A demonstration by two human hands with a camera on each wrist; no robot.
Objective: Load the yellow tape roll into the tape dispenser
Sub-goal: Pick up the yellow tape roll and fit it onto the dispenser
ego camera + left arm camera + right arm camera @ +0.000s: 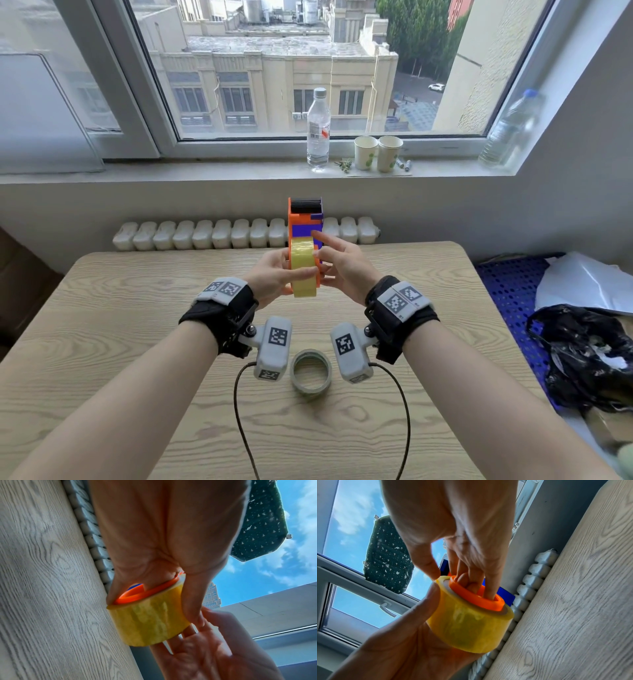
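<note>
I hold the orange and blue tape dispenser (305, 219) upright above the wooden table (137, 342). The yellow tape roll (302, 270) sits around its orange hub (476, 599) at the lower end. My left hand (274, 277) grips the roll from the left, its thumb (192, 601) laid across the yellow band (150, 622). My right hand (337, 265) comes from the right. Its fingers (488, 582) are hooked inside the orange hub, and its thumb touches the roll's rim (443, 578). The dispenser's black cutter end points up and away.
A second, greyish tape roll (311, 373) lies flat on the table near me. A radiator (222, 234) runs behind the table. A water bottle (318, 130) and two paper cups (376, 152) stand on the sill. A black bag (589, 359) lies at the right.
</note>
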